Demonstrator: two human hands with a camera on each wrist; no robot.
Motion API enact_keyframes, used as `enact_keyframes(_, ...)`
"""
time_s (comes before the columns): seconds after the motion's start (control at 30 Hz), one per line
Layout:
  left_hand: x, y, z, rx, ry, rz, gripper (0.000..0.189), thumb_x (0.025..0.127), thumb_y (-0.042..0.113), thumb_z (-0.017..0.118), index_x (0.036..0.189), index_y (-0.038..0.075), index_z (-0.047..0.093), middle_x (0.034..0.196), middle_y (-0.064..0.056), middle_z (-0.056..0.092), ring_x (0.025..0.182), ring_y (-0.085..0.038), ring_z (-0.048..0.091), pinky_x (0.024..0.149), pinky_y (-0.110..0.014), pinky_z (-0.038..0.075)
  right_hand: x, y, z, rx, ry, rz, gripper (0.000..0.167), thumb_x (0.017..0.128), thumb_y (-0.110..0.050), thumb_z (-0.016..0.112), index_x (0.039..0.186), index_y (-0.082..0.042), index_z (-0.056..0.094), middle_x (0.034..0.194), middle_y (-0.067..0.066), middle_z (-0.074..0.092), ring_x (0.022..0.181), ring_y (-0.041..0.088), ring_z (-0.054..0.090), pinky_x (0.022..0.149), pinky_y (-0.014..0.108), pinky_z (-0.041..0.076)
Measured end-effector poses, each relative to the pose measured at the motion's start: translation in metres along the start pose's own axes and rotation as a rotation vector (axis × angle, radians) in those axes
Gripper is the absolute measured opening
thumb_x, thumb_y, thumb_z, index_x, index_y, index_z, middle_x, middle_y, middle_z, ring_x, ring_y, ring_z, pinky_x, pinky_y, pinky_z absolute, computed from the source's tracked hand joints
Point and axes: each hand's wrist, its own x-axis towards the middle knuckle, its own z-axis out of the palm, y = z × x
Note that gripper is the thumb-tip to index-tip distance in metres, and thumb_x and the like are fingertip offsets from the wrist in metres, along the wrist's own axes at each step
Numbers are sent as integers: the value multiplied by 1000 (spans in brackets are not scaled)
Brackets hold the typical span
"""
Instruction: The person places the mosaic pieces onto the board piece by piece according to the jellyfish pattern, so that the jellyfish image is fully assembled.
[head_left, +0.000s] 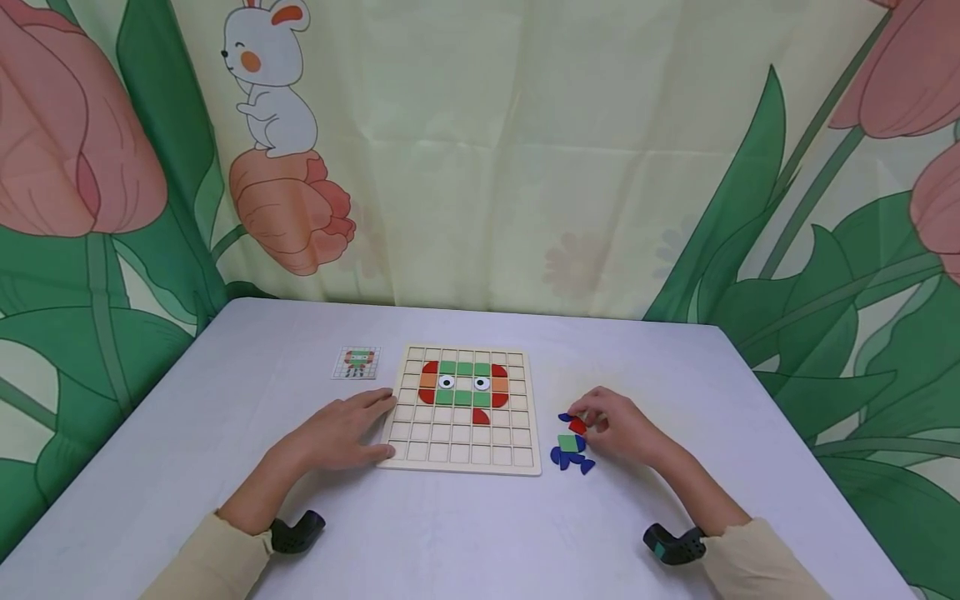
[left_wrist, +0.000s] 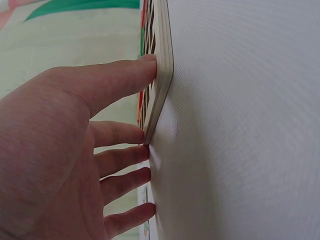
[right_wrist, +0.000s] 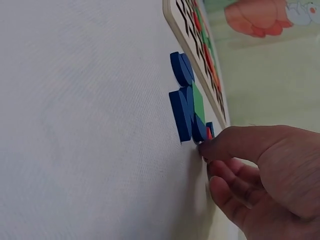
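My left hand [head_left: 341, 432] rests at the left edge of a wooden grid board [head_left: 450, 457], fingers extended. In the left wrist view the thumb [left_wrist: 125, 77] touches the board's edge [left_wrist: 162, 75]. On the board, green, red and orange pieces with two eye pieces form a block, and a red quarter-circle piece [head_left: 481, 417] sits below it. My right hand [head_left: 618, 423] is at the loose pieces right of the board, its thumb and fingers curled at a red piece [head_left: 577, 426]. The right wrist view largely hides that piece behind the thumb [right_wrist: 235, 145].
A small picture card [head_left: 357, 362] lies left of the board on the white table [head_left: 480, 533]. Near the right hand lie a green square piece [head_left: 567, 443] and several blue pieces [head_left: 587, 467]. A printed curtain [head_left: 480, 167] hangs behind the table.
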Motion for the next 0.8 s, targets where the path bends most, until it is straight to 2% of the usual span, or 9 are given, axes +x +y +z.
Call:
enact_keyframes(0.17,0,0,0,4,1,3,74,85,45,69,144,8,45,152,-12,40,139,-33,40,103,-55,41,3,-1,1,8,-2,-32,29,79,1,74,106,-11,69,98,2,65,87,15,58,74,26,55)
enact_keyframes(0.4,1,0,0,5,4,11,74,85,45,69,144,7,45,152,-13,40,138,-33,41,103,-56,41,6,-3,2,23,-6,-64,26,79,2,73,101,-10,69,101,3,66,85,14,58,67,19,51)
enact_keyframes(0.8,1,-1,2,11,-1,4,74,85,46,69,144,8,45,153,-12,39,139,-33,40,103,-55,41,10,-14,3,38,0,-47,26,79,-8,77,104,-12,70,99,1,63,85,13,57,67,18,52)
